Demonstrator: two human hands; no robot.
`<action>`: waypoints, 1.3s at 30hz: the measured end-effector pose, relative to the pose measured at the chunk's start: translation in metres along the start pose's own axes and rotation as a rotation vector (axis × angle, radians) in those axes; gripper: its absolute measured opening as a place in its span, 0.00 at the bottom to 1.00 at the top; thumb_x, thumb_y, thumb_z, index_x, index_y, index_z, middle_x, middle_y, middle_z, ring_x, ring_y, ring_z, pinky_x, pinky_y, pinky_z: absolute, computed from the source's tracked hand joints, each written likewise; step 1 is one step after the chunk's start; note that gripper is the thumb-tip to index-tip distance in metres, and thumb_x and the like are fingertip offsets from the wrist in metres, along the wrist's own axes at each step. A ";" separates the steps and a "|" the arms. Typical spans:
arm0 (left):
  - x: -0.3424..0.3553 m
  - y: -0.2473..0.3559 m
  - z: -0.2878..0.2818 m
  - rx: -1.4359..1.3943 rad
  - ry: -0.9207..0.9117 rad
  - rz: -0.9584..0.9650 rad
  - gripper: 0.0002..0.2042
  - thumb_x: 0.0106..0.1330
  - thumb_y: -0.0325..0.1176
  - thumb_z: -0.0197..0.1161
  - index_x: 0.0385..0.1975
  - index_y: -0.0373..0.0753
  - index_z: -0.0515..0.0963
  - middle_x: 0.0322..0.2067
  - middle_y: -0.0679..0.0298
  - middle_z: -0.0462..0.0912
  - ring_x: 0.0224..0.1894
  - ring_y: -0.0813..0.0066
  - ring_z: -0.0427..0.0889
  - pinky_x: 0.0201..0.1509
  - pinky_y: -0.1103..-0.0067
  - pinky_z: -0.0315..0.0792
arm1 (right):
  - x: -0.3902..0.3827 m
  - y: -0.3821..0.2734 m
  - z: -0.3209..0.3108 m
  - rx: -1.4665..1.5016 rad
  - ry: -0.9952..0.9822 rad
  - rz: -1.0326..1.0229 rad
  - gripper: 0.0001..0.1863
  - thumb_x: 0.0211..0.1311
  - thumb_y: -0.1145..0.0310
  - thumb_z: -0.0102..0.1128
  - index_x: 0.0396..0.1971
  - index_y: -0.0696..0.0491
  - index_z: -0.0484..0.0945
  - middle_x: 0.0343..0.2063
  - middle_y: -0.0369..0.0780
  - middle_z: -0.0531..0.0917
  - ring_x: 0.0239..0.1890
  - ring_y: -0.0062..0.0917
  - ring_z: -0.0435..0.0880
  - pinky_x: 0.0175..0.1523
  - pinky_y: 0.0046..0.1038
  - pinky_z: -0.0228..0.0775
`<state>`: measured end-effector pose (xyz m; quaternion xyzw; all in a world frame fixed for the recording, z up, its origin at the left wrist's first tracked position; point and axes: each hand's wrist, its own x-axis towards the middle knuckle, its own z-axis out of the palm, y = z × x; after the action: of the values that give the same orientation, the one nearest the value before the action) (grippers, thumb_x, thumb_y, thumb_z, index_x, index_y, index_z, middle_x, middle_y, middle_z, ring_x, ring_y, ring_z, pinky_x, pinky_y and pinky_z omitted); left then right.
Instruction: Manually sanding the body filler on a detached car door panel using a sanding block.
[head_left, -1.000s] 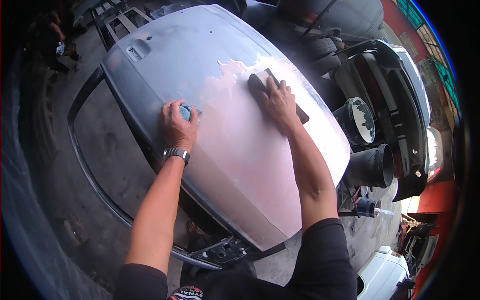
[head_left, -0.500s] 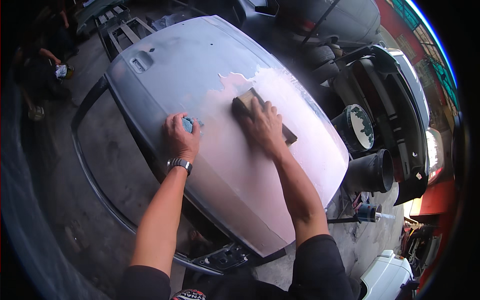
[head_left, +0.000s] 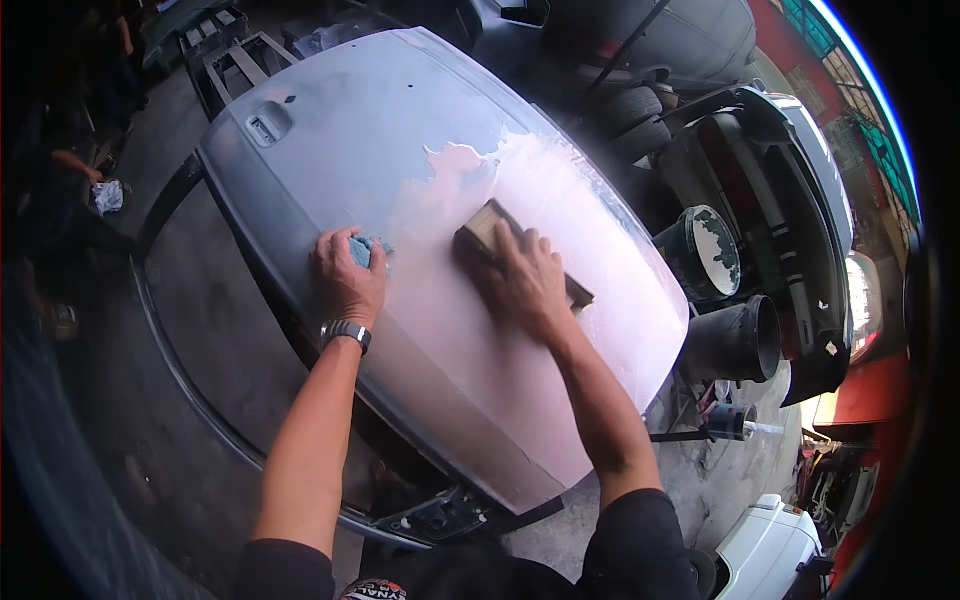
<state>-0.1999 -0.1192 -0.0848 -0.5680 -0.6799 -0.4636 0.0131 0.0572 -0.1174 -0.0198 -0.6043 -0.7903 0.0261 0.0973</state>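
A car door panel (head_left: 500, 390) lies face up before me, bluish grey toward the top left, with a pale pink coated patch across the middle and right. My left hand (head_left: 345, 275), with a watch on the wrist, is closed on a teal sponge (head_left: 367, 250) at the left part of the panel, near its edge. My right hand (head_left: 525, 280) grips a long wooden sanding block (head_left: 485, 225) lying angled on the pink patch, its fingers over the top. The block's underside is hidden.
The window frame (head_left: 175, 355) extends left over the floor. Dark buckets (head_left: 730, 340), tires (head_left: 635, 125) and a dark car panel (head_left: 800, 200) crowd the right. A white vehicle part (head_left: 760, 540) sits at lower right. Two other people are at the dim left, one arm (head_left: 80, 168) visible.
My right hand and the block have moved down and to the left across the pink patch. My left hand sits slightly lower, still on the sponge. People at the left have shifted.
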 end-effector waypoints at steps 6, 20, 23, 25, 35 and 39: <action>-0.006 0.021 0.023 -0.001 0.002 0.011 0.14 0.60 0.31 0.69 0.43 0.38 0.77 0.47 0.54 0.79 0.55 0.53 0.74 0.59 0.62 0.70 | 0.109 0.123 0.006 -0.115 0.118 0.288 0.31 0.66 0.48 0.62 0.63 0.48 0.71 0.50 0.51 0.77 0.53 0.47 0.78 0.53 0.47 0.73; -0.001 0.013 0.011 0.022 -0.005 0.027 0.14 0.59 0.32 0.69 0.44 0.38 0.77 0.47 0.54 0.79 0.56 0.52 0.74 0.60 0.61 0.70 | 0.051 0.132 -0.012 -0.069 0.051 0.045 0.36 0.64 0.48 0.64 0.68 0.49 0.68 0.49 0.51 0.76 0.51 0.45 0.78 0.52 0.43 0.73; -0.005 0.018 0.018 0.024 -0.022 0.042 0.14 0.60 0.32 0.70 0.43 0.38 0.77 0.48 0.55 0.79 0.54 0.53 0.76 0.58 0.62 0.71 | 0.098 0.167 -0.005 -0.125 0.068 0.275 0.33 0.66 0.46 0.61 0.67 0.46 0.70 0.52 0.52 0.76 0.56 0.47 0.77 0.55 0.45 0.73; -0.004 0.017 0.010 0.057 -0.039 0.027 0.14 0.60 0.32 0.70 0.44 0.38 0.77 0.48 0.55 0.79 0.54 0.53 0.76 0.58 0.62 0.72 | 0.088 0.157 -0.001 -0.116 0.095 0.187 0.32 0.66 0.48 0.62 0.67 0.46 0.69 0.51 0.52 0.76 0.55 0.47 0.77 0.55 0.45 0.72; 0.002 0.005 -0.002 0.113 -0.005 0.019 0.13 0.61 0.33 0.69 0.44 0.38 0.78 0.48 0.55 0.80 0.55 0.54 0.76 0.59 0.62 0.71 | -0.021 0.123 -0.007 -0.040 0.009 -0.167 0.42 0.57 0.55 0.71 0.71 0.45 0.64 0.48 0.50 0.74 0.47 0.44 0.76 0.49 0.42 0.70; -0.001 0.014 0.018 0.035 -0.046 -0.022 0.14 0.61 0.34 0.68 0.44 0.38 0.77 0.50 0.55 0.78 0.57 0.51 0.74 0.60 0.61 0.70 | 0.085 0.201 -0.009 -0.116 0.071 0.174 0.34 0.67 0.45 0.61 0.67 0.46 0.70 0.50 0.52 0.75 0.51 0.48 0.79 0.54 0.42 0.73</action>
<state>-0.1795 -0.1090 -0.0874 -0.5706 -0.6943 -0.4385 0.0021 0.2285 0.0174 -0.0330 -0.6757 -0.7312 -0.0327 0.0877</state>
